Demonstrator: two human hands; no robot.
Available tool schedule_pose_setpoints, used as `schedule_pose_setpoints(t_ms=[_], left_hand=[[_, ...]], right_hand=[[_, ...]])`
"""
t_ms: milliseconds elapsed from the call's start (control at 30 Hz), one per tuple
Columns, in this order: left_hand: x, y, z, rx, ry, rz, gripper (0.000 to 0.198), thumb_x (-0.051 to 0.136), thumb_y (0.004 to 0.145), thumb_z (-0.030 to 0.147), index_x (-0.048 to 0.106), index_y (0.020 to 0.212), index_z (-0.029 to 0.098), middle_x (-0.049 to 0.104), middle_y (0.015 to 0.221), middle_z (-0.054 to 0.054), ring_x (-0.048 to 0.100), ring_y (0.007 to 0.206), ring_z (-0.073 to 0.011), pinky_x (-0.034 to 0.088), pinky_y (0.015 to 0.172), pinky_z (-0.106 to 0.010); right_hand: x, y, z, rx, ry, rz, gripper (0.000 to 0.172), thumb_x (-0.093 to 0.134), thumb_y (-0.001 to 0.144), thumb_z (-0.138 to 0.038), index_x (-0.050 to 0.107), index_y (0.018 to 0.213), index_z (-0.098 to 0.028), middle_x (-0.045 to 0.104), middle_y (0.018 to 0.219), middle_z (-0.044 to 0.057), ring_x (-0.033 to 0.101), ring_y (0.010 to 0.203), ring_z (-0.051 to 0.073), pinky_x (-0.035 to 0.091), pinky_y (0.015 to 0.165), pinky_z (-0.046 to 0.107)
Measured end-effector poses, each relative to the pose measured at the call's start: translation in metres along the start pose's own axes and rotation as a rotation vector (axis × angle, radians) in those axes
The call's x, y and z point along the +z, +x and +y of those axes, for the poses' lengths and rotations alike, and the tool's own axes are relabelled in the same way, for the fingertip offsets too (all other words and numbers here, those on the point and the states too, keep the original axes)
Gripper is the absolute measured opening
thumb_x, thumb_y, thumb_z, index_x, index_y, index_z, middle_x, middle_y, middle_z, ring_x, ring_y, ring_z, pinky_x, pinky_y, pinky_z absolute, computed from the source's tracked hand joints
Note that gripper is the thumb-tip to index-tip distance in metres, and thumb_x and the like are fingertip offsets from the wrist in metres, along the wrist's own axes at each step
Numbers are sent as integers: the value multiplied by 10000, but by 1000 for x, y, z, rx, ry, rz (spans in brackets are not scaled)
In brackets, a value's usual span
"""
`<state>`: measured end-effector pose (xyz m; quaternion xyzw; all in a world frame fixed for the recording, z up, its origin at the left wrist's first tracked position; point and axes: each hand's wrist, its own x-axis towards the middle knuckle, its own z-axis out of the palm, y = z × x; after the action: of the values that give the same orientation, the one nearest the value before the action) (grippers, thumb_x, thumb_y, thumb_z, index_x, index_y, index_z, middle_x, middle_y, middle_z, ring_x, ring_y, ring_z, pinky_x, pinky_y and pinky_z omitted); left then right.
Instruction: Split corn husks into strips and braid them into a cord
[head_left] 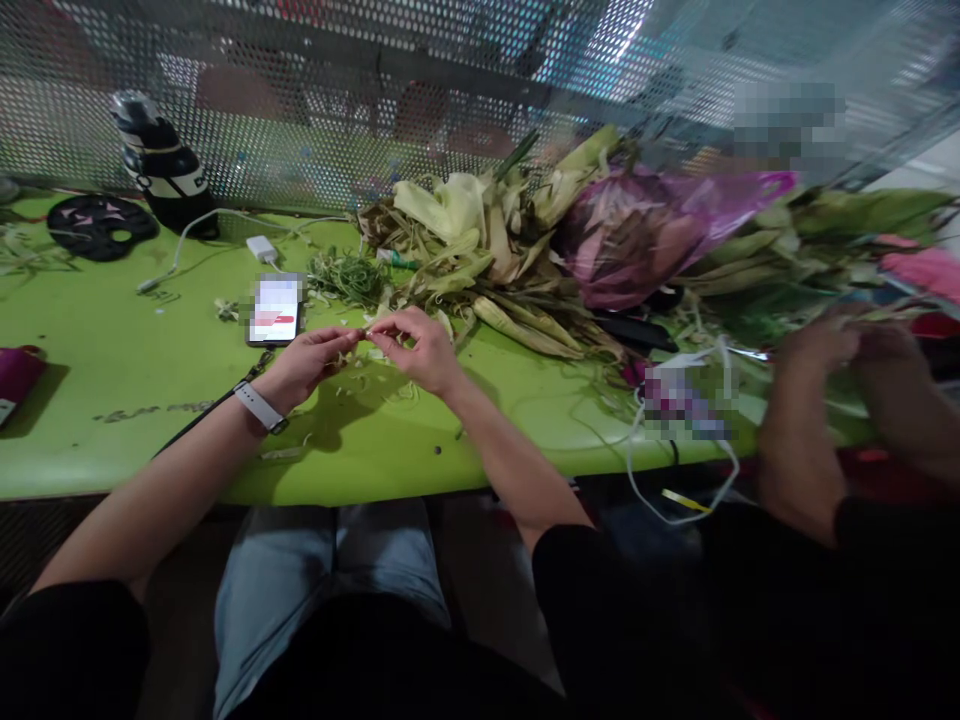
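My left hand [311,362], with a pale-banded watch [259,405] on its wrist, is closed in a pinch above the green table [187,420]. My right hand [421,348] pinches from the other side, and the fingertips of both hands nearly meet. Whatever lies between them is too small to name. Pale shreds are scattered on the table under the fingers. Just beyond my left hand lies a phone [275,312] with a lit screen. Behind my hands sits a small heap of green shredded strands [349,277].
Corn husks [517,235] pile up along the mesh panel [315,100], with a pink plastic bag [630,235] among them. A bottle [169,165], a black mask [101,225] and a white charger [261,249] are at left. Another person's hands [832,345] work at right, near a looped white cable [637,470].
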<state>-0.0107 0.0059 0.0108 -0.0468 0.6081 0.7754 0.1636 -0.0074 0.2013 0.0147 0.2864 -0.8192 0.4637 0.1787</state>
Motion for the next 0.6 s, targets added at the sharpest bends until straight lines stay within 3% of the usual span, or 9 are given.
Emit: schedule_pose_setpoints(t_ms=[67,300,600], left_hand=[[2,0,0,5,-48,17,85,851,730,186,771,740,159,691,735,-8,554,597,-50,441,550,-153],[2,0,-2,36,-92,10,132,866,716,211,772,782,147,723,801,-17,602,662,-59,459,593,-154],[3,-2,-3,60,-78,-13,122,848,747,241,784,805,155,740,795,-35,606,640,-90,449,571,-207]], right_hand=[[2,-1,0,12,-51,-19,166,637,936,-343,718,907,-201,721,916,48,609,864,181,467,777,317],[8,1,2,167,35,-279,265,604,947,-389,717,894,-155,696,880,55,592,812,163,439,762,300],[22,-1,7,290,146,-190,255,642,837,-378,727,850,-139,613,696,13,464,640,119,360,610,264]])
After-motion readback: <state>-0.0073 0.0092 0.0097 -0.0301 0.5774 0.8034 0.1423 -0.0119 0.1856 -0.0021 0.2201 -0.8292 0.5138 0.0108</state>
